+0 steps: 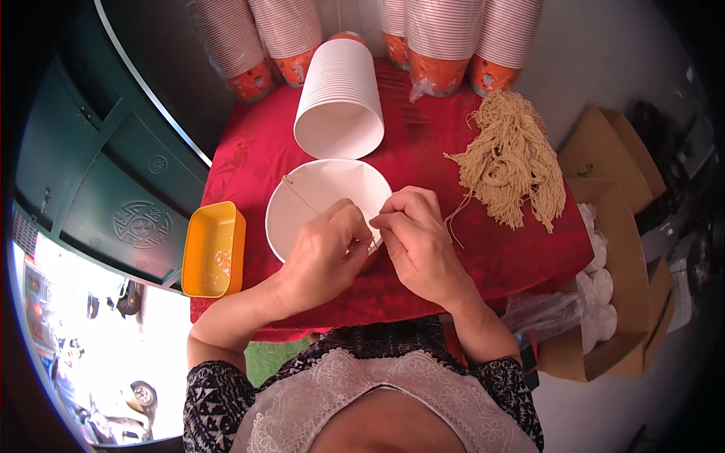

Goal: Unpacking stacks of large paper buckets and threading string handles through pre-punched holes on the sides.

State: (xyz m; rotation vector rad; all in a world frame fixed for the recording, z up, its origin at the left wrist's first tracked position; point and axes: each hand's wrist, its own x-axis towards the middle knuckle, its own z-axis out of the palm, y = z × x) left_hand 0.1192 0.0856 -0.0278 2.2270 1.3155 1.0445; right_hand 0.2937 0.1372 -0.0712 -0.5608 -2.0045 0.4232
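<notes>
A white paper bucket [285,219] stands at the front middle of the table, its wide mouth toward me. From a knot at its far left rim, a thin beige string [303,200] runs across the mouth to my left hand [326,253]. That hand is closed in a pinch at the near right part of the rim. My right hand [424,245] pinches there too, fingertips close to the left ones, with string between them. The exact hold at the rim is partly hidden by my fingers. A heap of beige strings [510,162] lies to the right.
Beyond the bucket lies a stack of nested white buckets [340,98]. Tall wrapped bucket stacks [445,38] line the back edge. A yellow tray [236,249] with small bits inside sits at left on the red cloth [423,302]. Cardboard boxes [630,302] stand right of the table.
</notes>
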